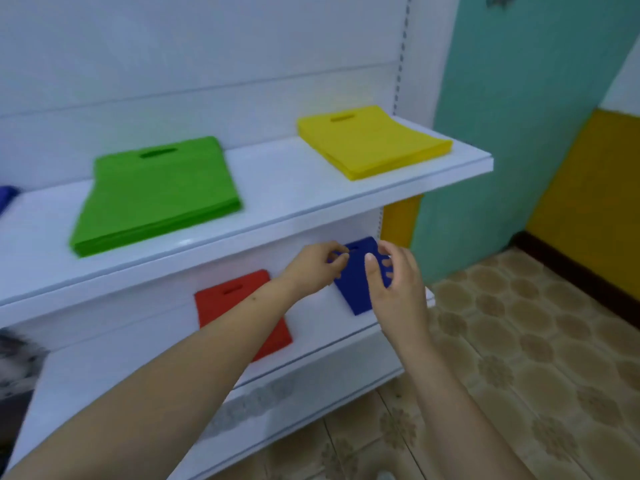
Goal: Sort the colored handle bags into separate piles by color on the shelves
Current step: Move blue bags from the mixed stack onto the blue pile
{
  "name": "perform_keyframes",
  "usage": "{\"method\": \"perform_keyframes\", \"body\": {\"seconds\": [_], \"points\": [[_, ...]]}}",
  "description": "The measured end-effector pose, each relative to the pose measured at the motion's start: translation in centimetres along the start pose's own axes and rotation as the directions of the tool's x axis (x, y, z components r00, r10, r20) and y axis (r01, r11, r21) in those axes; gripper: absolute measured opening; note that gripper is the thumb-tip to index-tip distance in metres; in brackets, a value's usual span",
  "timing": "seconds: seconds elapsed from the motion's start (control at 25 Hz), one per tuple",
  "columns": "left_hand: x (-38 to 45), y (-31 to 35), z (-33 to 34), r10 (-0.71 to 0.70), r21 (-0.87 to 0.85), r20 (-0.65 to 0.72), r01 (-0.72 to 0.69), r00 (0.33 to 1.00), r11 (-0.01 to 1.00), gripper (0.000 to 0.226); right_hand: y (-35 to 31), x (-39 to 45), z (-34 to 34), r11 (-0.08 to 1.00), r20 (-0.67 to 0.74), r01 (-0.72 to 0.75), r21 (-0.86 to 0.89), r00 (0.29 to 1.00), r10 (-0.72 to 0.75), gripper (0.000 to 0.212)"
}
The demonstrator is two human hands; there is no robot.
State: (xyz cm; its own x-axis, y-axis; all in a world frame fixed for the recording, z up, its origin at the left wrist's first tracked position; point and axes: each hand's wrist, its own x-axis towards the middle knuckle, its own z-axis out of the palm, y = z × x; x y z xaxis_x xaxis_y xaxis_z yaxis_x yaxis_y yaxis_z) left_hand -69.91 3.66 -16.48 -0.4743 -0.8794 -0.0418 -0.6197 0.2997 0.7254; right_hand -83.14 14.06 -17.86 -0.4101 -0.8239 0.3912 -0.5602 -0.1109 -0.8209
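A sliver of blue (7, 197) shows at the far left edge of the upper shelf (277, 188); what it is cannot be told. Beside it lies the green pile (156, 194), handle slot toward the wall, and well to the right the yellow pile (372, 140) sits near the shelf's end. On the lower shelf (329, 327) the red bag (225, 303) lies flat, partly hidden by the left forearm. To its right, both hands work at the blue bag (356, 289), which rests near the shelf's right end. The left hand (311, 268) pinches the bag's top edge by the handle slot, fingers curled. The right hand (391, 282) has its fingers curled over the bag's right edge, thumb raised in front; whether it grips or only steadies the bag is hard to tell. The step in hand appears to be setting or squaring the blue bag in its own spot, apart from the red one. Four colours already lie separate, so the sort looks well along. The next move likely calls for letting go of the bag flat and aligned, without dragging it toward the red.
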Motion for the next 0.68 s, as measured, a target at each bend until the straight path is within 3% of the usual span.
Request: {"method": "perform_keyframes", "body": {"seconds": [0.12,0.24,0.4,0.68], "points": [[-9.7,-0.1,-7.8,0.078,-0.076,-0.102,-0.086,0.992,0.993,0.021,-8.0,-5.7,3.2,0.992,-0.057,0.111,0.067,0.993,-0.107,0.054],[-19.2,-3.7,-17.3,0.095,0.055,-0.318,-0.082,0.943,0.995,0.021,-15.4,-11.5,8.3,0.981,0.051,0.163,0.109,0.984,-0.169,0.053],[-29.7,-11.1,-28.6,0.006,0.207,-0.573,0.138,0.820,0.969,0.028,-23.0,-16.8,14.9,0.972,0.205,0.202,0.116,0.953,-0.223,0.050],[-36.9,-22.1,-40.0,-0.073,0.214,-0.721,0.321,0.689,0.923,0.037,-31.2,-17.4,25.0,0.928,0.307,0.345,0.140,0.876,-0.372,0.040]]}}
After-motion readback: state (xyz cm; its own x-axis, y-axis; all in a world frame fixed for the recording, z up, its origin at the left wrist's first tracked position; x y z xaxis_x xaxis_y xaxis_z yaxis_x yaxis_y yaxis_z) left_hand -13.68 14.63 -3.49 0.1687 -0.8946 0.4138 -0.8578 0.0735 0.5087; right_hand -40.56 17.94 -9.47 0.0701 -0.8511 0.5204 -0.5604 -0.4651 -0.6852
